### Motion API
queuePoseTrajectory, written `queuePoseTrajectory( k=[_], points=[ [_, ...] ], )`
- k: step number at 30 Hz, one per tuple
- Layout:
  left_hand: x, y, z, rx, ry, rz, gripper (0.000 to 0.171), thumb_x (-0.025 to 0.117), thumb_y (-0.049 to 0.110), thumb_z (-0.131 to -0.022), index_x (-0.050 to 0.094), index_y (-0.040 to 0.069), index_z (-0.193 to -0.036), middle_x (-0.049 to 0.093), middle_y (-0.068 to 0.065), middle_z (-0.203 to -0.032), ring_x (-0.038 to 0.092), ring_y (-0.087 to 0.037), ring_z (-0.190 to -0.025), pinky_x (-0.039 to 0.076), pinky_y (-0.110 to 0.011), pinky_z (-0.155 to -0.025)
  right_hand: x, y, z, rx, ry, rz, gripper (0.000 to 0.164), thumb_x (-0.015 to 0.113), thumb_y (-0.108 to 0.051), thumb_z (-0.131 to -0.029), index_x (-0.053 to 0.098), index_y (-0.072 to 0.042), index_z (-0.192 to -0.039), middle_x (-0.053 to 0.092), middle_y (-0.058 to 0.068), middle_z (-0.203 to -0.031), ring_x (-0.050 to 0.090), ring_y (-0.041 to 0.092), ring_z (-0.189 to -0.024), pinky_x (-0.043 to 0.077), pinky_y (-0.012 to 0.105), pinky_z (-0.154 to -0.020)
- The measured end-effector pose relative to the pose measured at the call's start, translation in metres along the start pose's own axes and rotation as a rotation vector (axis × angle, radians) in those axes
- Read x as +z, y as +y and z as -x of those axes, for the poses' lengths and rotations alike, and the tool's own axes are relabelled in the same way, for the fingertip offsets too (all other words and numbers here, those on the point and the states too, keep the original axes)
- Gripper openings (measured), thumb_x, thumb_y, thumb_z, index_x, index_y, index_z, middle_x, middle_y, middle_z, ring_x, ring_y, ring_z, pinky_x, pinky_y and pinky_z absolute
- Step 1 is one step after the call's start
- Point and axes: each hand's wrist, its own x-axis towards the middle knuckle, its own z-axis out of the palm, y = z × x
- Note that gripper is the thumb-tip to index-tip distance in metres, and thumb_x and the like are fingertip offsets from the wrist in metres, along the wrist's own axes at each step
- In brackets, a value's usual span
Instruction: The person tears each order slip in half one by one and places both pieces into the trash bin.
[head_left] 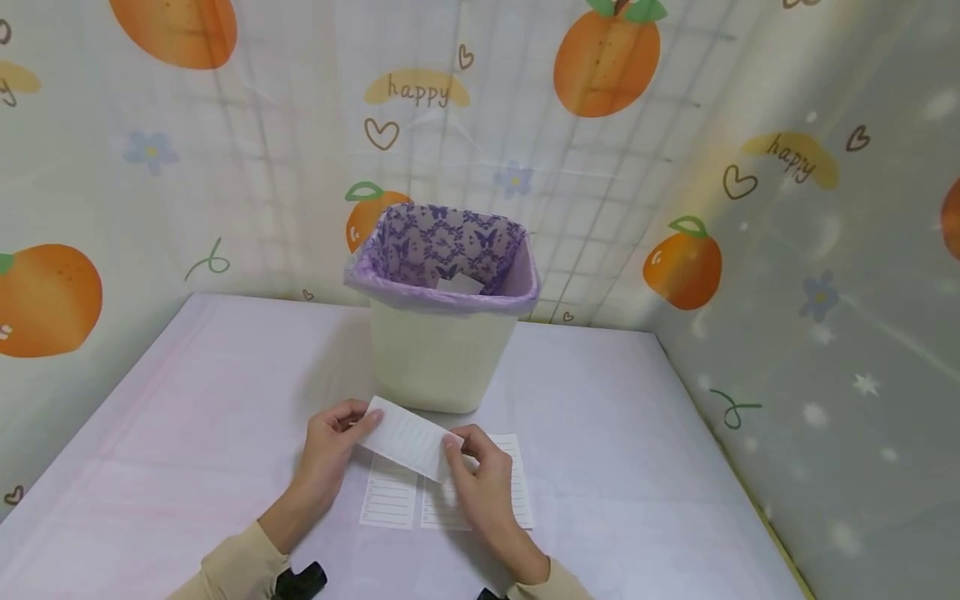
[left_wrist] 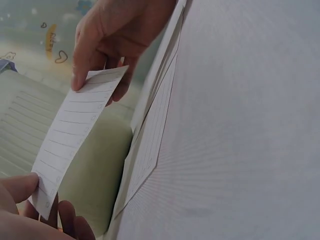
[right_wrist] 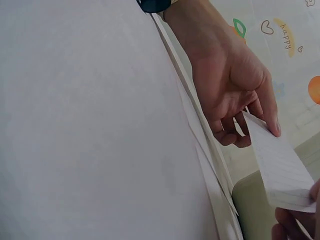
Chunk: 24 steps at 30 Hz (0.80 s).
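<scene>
A lined white slip of paper (head_left: 411, 438) is stretched between both hands, tilted, in front of the bin. My left hand (head_left: 330, 446) pinches its left end between thumb and fingers. At the opposite end my right hand (head_left: 483, 479) pinches it the same way. Beneath the hands, several more lined slips (head_left: 388, 496) lie side by side on the table, partly covered by the right hand and the held slip. The left wrist view shows ruled lines with small marks along one edge of the held slip (left_wrist: 70, 132).
Just beyond the hands stands a cream bin (head_left: 438, 358) with a purple butterfly-patterned liner (head_left: 442, 298) folded over its rim. Some white paper (head_left: 460, 285) shows inside it. A white cloth covers the table (head_left: 637, 467); a fruit-printed curtain (head_left: 300, 167) hangs behind.
</scene>
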Motion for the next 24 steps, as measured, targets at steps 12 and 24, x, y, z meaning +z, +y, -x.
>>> queuePoseTrajectory(
  k=[12,24],
  points=[
    [-0.006,-0.015,0.002,0.033,-0.168,-0.182,0.022,0.086,0.020,-0.089,0.079,0.005,-0.104,0.075,-0.007,-0.098,0.063,-0.017,-0.084,0.052,-0.023,-0.070,-0.001,0.002,0.003,0.059,-0.025,-0.076,0.011,0.071,-0.011,-0.100,0.073,-0.021,-0.097,0.075,-0.006,-0.084,0.072,0.012,-0.080,0.058,0.025,-0.078],
    [-0.009,-0.016,-0.001,0.192,-0.312,-0.306,0.005,0.083,0.024,-0.092,0.079,0.020,-0.093,0.077,0.000,-0.094,0.067,-0.017,-0.093,0.048,-0.024,-0.079,0.001,0.004,-0.001,-0.040,-0.141,-0.060,0.010,0.077,-0.016,-0.097,0.076,-0.026,-0.100,0.077,-0.007,-0.098,0.069,0.009,-0.090,0.052,0.021,-0.074]
  ],
)
